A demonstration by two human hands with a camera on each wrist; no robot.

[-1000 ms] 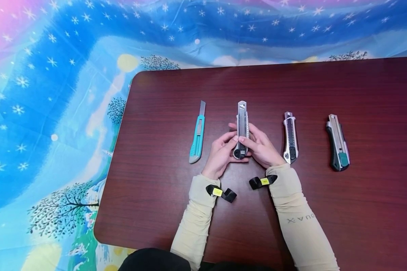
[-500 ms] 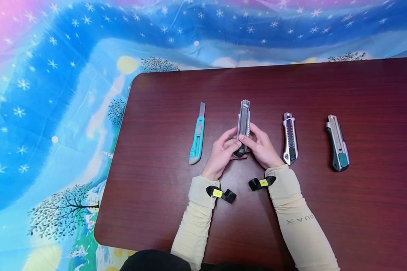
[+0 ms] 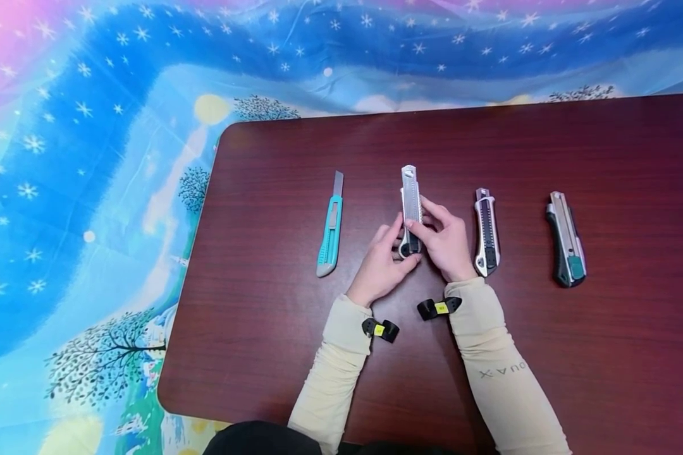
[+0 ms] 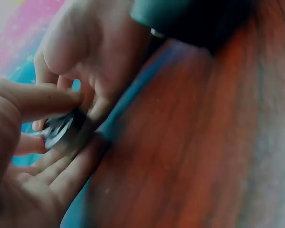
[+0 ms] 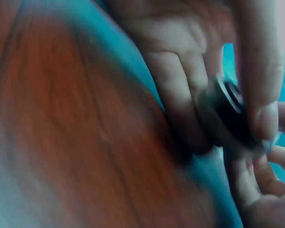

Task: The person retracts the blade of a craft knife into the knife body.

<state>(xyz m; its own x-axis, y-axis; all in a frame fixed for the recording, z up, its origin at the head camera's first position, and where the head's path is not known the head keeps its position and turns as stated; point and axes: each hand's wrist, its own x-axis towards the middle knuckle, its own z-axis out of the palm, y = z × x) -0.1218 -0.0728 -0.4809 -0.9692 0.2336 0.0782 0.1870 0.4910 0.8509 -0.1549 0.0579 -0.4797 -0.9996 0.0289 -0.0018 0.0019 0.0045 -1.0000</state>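
Note:
A silver and black snap-off utility knife (image 3: 411, 196) is held between both hands above the table, its metal tip pointing away from the body. My right hand (image 3: 448, 245) grips it from the right, thumb laid across its front and fingers behind. My left hand (image 3: 380, 268) holds the lower end, index finger along the left side and thumb at the black bottom end. In the left wrist view, blurred, the left thumb (image 4: 42, 102) lies over the end of the knife (image 4: 64, 133), with fingers beneath. The right wrist view shows the right thumb (image 5: 261, 76) against the knife (image 5: 228, 114).
On the dark red-brown table (image 3: 262, 341) a teal utility knife (image 3: 331, 230), blade out, lies left of the hands. To the right lie a silver-black utility knife (image 3: 487, 234) and a black, silver and green one (image 3: 567, 240). A printed cloth (image 3: 119, 158) borders the table.
My left hand has turned, its thumb sliding from the knife's front down to its bottom end. The right hand keeps its grip, and the knife has shifted slightly, farther from the body.

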